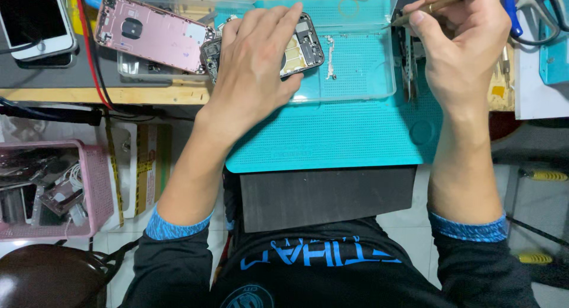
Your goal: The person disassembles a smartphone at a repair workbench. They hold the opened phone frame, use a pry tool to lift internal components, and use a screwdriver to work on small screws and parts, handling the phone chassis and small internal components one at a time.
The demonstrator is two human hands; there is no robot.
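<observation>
Fingers of the left hand (261,65) lie spread and flat over an opened dark phone body (299,44), pressing it down without curling around it; circuit parts show at the phone's right end. That phone rests on a clear plastic tray (361,77) set on a teal work mat (332,136) at the desk's edge. Fingers of the right hand (459,38) are pinched around a slim brass-coloured tool (432,6), its fine tip pointing left over the tray's upper right corner, well apart from the phone. Just left of the left hand lies a pink phone back housing (151,32), and a white phone (32,18) sits at the far left. Lower left stands a pink basket (98,183) of spare parts. Blue-handled pliers (512,15) lie beyond the right hand.
</observation>
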